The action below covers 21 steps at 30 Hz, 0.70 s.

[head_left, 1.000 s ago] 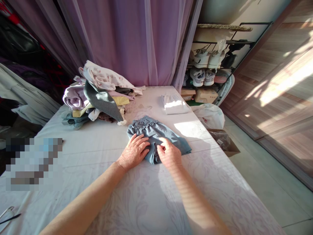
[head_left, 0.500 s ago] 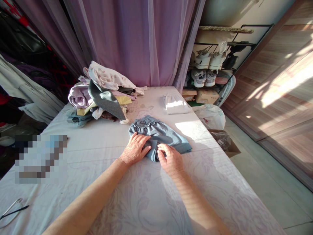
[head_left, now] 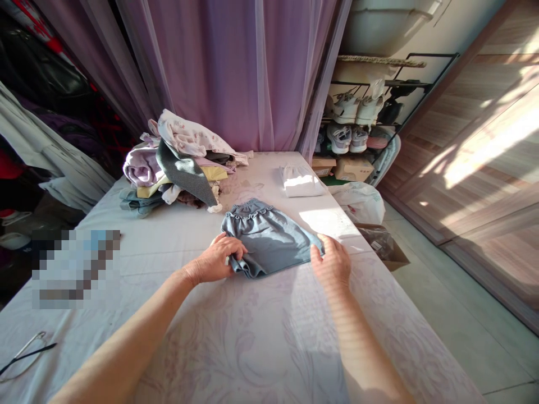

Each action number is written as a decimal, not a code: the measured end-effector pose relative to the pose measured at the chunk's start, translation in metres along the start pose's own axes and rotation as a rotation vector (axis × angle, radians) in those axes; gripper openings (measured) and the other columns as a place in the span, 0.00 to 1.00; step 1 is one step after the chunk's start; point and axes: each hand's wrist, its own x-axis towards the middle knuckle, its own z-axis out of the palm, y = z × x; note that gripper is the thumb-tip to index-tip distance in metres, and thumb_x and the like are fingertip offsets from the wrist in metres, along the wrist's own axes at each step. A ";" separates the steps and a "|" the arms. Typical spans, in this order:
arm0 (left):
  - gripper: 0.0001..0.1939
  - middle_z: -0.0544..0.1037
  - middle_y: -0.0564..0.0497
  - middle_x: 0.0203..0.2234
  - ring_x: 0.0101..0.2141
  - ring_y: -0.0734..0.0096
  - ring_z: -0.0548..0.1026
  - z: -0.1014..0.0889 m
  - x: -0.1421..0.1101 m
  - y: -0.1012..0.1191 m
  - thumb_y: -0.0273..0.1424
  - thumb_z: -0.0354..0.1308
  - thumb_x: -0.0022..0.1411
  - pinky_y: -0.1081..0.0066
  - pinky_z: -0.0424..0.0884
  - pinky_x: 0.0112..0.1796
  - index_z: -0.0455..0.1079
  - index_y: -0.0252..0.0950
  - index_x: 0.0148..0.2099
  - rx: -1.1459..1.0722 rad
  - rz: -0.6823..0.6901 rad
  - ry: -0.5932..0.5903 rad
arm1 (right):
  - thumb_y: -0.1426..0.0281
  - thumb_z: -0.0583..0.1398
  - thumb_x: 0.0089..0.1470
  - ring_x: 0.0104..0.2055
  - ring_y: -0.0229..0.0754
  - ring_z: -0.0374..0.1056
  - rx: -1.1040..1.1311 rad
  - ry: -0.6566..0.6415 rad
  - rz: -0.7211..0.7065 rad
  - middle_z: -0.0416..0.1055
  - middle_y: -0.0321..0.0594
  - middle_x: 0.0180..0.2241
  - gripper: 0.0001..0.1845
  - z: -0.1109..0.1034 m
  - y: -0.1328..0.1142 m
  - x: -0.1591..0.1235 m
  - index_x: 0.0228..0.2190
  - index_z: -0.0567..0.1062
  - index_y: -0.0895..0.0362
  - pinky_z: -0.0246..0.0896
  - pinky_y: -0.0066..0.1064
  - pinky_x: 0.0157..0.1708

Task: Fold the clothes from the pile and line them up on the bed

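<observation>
A blue garment (head_left: 273, 238) with a gathered, ruffled elastic waist lies on the table, its waist towards the curtain; whether it is shorts or a skirt I cannot tell. My left hand (head_left: 217, 257) is curled around its left lower edge, where the cloth bunches into folds. At the right lower corner, my right hand (head_left: 332, 262) grips the hem between thumb and fingers. The cloth between both hands lies mostly flat, with light creases.
A heap of mixed clothes (head_left: 177, 163) sits at the back left. A folded white garment (head_left: 302, 180) lies at the back right. Eyeglasses (head_left: 29, 354) and a blurred-out flat object (head_left: 76, 269) are on the left. Beyond the right edge stand a shoe rack (head_left: 357, 115) and bags.
My hands have moved apart, the left one leftward and the right one to the right corner. The garment's lower edge, earlier bunched under both hands, is now spread out.
</observation>
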 end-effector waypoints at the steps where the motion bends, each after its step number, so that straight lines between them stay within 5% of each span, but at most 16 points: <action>1: 0.10 0.80 0.54 0.39 0.45 0.66 0.76 -0.004 -0.004 0.001 0.22 0.55 0.48 0.49 0.53 0.62 0.67 0.40 0.34 0.004 -0.015 -0.024 | 0.64 0.55 0.57 0.51 0.53 0.68 -0.052 -0.005 0.036 0.75 0.52 0.49 0.20 -0.001 0.006 0.001 0.47 0.76 0.61 0.60 0.42 0.52; 6: 0.23 0.79 0.56 0.35 0.42 0.68 0.76 -0.013 -0.023 0.003 0.19 0.52 0.44 0.47 0.48 0.64 0.72 0.44 0.42 0.030 -0.075 -0.096 | 0.60 0.58 0.55 0.51 0.52 0.66 -0.163 -0.079 0.120 0.75 0.48 0.48 0.16 -0.002 0.017 -0.001 0.39 0.78 0.57 0.57 0.43 0.51; 12: 0.15 0.79 0.56 0.36 0.45 0.67 0.74 -0.007 -0.036 -0.001 0.19 0.53 0.45 0.48 0.47 0.63 0.71 0.42 0.32 0.057 -0.110 -0.095 | 0.62 0.60 0.51 0.53 0.50 0.66 -0.117 -0.091 0.101 0.75 0.47 0.49 0.11 0.002 0.017 0.003 0.32 0.77 0.55 0.57 0.40 0.51; 17: 0.12 0.79 0.55 0.38 0.46 0.66 0.74 -0.005 -0.041 -0.002 0.18 0.54 0.45 0.56 0.56 0.60 0.68 0.40 0.30 0.078 -0.057 -0.057 | 0.59 0.59 0.52 0.37 0.46 0.71 0.043 -0.144 0.256 0.77 0.42 0.32 0.14 -0.001 0.017 0.010 0.37 0.76 0.54 0.59 0.33 0.37; 21: 0.16 0.79 0.52 0.41 0.48 0.64 0.74 -0.005 -0.044 -0.001 0.22 0.57 0.47 0.57 0.60 0.59 0.71 0.42 0.39 0.077 -0.070 -0.042 | 0.62 0.60 0.50 0.35 0.44 0.71 0.112 -0.143 0.311 0.78 0.40 0.35 0.21 -0.004 0.015 0.010 0.47 0.73 0.54 0.58 0.31 0.34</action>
